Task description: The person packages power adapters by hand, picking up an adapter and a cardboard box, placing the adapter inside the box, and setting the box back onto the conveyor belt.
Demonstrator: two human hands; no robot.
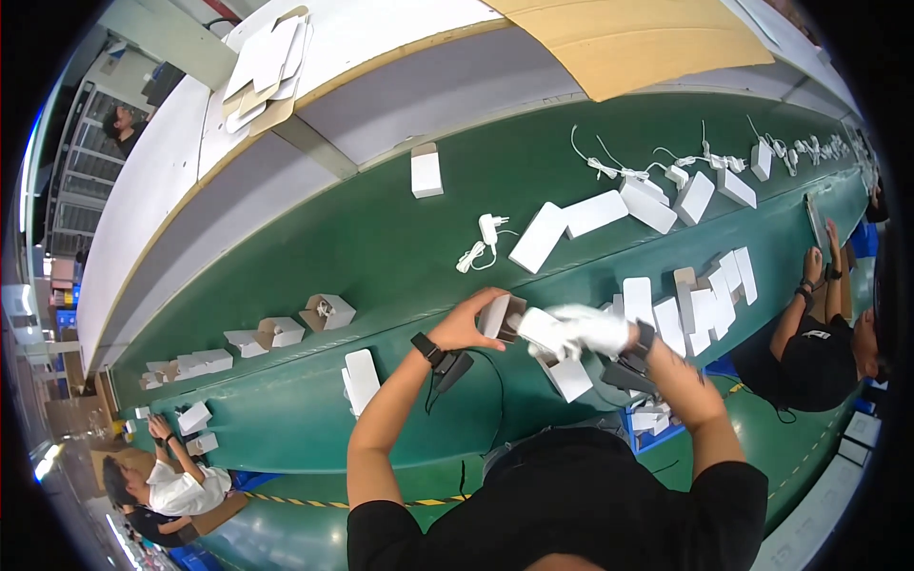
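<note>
A tan sheet (633, 43), perhaps cardboard, overhangs the shelf (381, 40).

Boxes (639, 301) flank the hands (463, 324) (a charger (488, 229) lies beyond).

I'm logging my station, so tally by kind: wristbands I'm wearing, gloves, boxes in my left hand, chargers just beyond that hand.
Dark wristbands: 2, one on each wrist
White glove: 1, on your right hand
Open box: 1, in your left hand
White charger: 1
Total: 5

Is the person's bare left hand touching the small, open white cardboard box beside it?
Touching. The head view shows the left hand curled around one side of the open white cardboard box, no gap visible.
</note>
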